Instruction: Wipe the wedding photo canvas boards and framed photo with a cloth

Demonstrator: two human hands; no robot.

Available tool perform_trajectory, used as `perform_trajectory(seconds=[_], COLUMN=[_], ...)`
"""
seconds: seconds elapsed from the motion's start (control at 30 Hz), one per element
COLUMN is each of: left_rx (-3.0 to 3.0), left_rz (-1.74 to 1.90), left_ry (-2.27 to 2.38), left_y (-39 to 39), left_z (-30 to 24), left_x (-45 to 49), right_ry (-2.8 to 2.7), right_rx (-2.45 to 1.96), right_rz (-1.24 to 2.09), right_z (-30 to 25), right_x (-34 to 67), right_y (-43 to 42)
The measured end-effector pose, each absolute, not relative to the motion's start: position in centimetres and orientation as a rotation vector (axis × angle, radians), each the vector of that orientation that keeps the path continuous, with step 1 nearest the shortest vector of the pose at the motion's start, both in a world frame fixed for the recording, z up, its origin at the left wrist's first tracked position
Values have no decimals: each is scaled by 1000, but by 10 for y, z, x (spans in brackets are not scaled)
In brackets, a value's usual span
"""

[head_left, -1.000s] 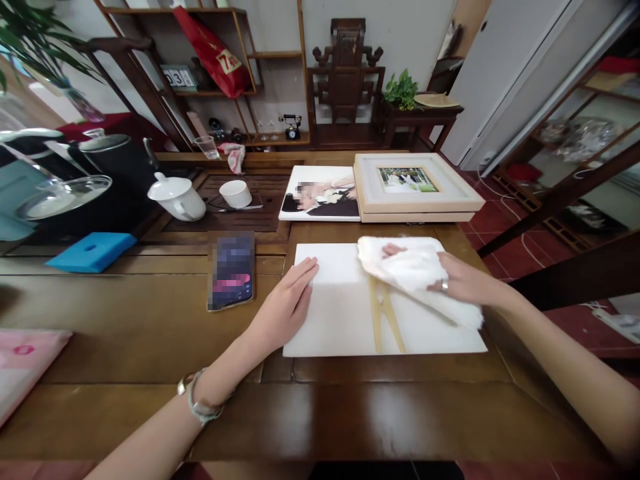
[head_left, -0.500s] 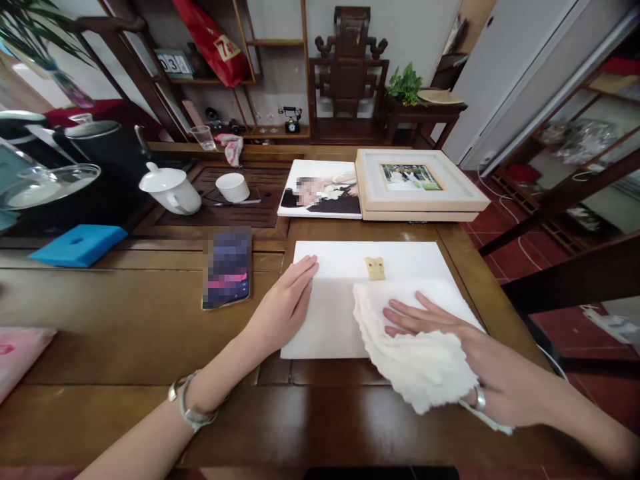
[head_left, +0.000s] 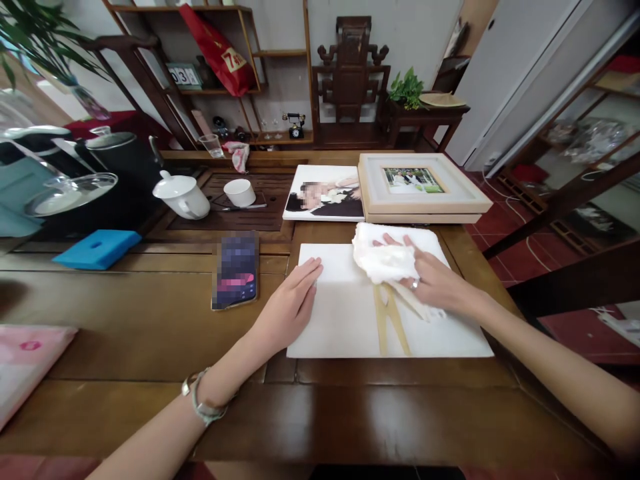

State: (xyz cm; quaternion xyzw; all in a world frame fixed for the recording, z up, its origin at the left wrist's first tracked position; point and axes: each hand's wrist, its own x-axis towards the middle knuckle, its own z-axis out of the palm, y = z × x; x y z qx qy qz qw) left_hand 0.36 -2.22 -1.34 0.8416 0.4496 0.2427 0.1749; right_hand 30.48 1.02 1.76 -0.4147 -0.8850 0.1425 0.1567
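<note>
Our left grip (head_left: 289, 305) lies unclosed at nine o'clock on the white board (head_left: 343, 317); at one, our right grip (head_left: 434, 277) touches cloth (head_left: 383, 264), whether clamped we cannot tell.

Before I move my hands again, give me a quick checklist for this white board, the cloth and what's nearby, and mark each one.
1. White board lying on the wooden table: ok.
2. Left hand resting at the board's left edge: ok.
3. White cloth in the right hand: ok.
4. Tan forked piece fully in sight: not ok; the cloth covers its upper end.
5. Smartphone off the board: ok; it lies to the left, apart.
6. Cloth clear of the pale wooden photo frame behind it: cannot tell; their edges nearly meet in this view.
</note>
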Motion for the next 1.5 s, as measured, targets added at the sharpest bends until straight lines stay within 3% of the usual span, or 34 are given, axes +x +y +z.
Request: perform_trajectory(seconds=[0.27, 0.63, 0.8, 1.0, 1.17, 1.3, 1.5], left_rx=[2377, 2378, 2384, 2374, 2363, 2366, 2383], left_rz=[686, 725, 733, 733, 742, 729, 752], left_ry=[1269, 1260, 1251, 1198, 1222, 1231, 1188], left_y=[-23, -22, -21, -20, -20, -21, -20], left_z=[-14, -16, -18, -17, -17, -16, -18], left_x=[4, 3, 2, 1, 1, 1, 0], right_ry=[-2827, -2711, -2770, -2831, -2796, -2745, -2709], right_rx=[-886, -1247, -1349, -956, -1275, -1515, -995], right_rz=[477, 392, 137, 6, 106, -99, -342], right_z=[29, 35, 32, 28, 36, 33, 21], right_x=[288, 259, 221, 201, 203, 190, 175], right_y=[-101, 0, -48, -136, -93, -72, -134])
